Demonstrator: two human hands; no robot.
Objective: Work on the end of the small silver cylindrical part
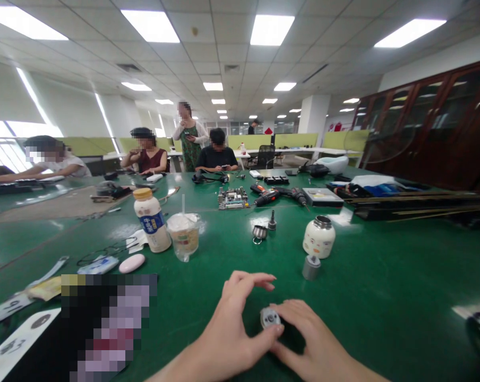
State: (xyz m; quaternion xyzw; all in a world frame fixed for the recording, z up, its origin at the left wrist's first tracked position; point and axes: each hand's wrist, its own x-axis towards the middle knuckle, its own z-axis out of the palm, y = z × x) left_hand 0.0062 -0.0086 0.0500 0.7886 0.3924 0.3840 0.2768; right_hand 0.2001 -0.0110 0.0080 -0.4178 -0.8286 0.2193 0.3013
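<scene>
A small round silver metal part [270, 318] with holes in its face is at the front middle, between both hands. My right hand [303, 334] grips it from the right with thumb and fingers. My left hand [236, 323] is spread open, its thumb tip beside the part's lower edge and its fingers arched above. Beyond my right hand, a silver motor-like cylinder [311, 267] stands upright in front of a cream bottle [319, 236] with a face drawn on it. Farther back lie a small metal pot-shaped piece [259, 232] and a dark chuck-like piece [272, 220].
A milk bottle [152, 220] and a lidded cup [183, 236] stand left on the green table [224, 254]. Behind are a circuit board [234, 198], power drills [267, 195] and a flat box [323, 197]. Several people are across the table.
</scene>
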